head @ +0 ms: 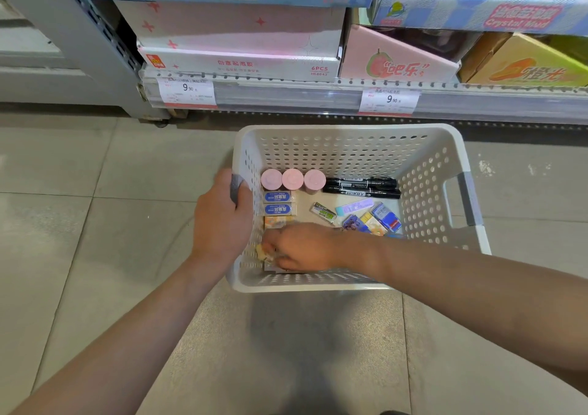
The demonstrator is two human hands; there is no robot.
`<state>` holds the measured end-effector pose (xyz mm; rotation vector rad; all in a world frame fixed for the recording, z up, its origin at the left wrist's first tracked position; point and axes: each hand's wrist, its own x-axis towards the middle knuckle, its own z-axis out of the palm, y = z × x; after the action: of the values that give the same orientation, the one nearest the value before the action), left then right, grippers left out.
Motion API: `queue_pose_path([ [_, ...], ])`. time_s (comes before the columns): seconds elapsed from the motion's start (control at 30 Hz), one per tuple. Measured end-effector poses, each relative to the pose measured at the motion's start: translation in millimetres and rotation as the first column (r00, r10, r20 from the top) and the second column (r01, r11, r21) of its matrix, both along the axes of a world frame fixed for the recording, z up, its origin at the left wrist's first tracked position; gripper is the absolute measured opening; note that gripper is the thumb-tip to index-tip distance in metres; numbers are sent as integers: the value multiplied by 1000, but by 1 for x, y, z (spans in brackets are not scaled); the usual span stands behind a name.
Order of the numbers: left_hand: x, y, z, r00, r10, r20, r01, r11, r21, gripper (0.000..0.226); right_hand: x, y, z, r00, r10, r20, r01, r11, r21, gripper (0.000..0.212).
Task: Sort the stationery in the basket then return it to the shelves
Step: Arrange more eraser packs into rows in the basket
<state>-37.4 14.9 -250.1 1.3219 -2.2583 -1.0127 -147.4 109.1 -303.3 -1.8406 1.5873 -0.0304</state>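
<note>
Head view: shelf (318, 96) with boxed goods and two price tags ahead of my hands, tile floor under basket (350, 147). My left hand (222, 220) curls round basket's left grey handle (236, 185). My right hand (302, 247) reaches into near-left corner, fingers pinching small yellow eraser (262, 252). Beyond right hand: three pink jars (292, 179) in row, two black markers (361, 187), two blue erasers (277, 203) stacked in column, one battery (323, 212), loose small packs to right.

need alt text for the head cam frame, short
A person's right hand picks up a small yellow eraser inside a white basket on the floor, while the left hand grips its handle. Pink jars, markers and erasers lie inside.
</note>
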Motion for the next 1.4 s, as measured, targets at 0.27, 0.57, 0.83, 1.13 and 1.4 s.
queue_pose_path([
  [0.27, 0, 1, 1, 1000, -3, 10, 3, 1000, -13, 18, 1, -8, -18, 1000, 7, 21, -9, 997, 80, 32],
  [0.57, 0, 2, 3, 1000, -6, 25, 6, 1000, 1, 15, -7, 0, -24, 935, 275, -223, -270, 961, 51, 59],
  [0.83, 0, 2, 4, 999, -12, 36, 12, 1000, 9, 12, -3, -3, -8, 866, 377, -329, -383, 922, 49, 41],
  [1.13, -2, 3, 7, 998, 3, 59, -5, 999, 46, 11, -23, 15, 21, 763, 506, -402, -501, 856, 126, 41],
  [1.4, -1, 1, 4, 999, 3, 51, -4, 1000, 21, 14, -20, 17, 14, 979, -201, -43, 203, 978, 56, 31],
])
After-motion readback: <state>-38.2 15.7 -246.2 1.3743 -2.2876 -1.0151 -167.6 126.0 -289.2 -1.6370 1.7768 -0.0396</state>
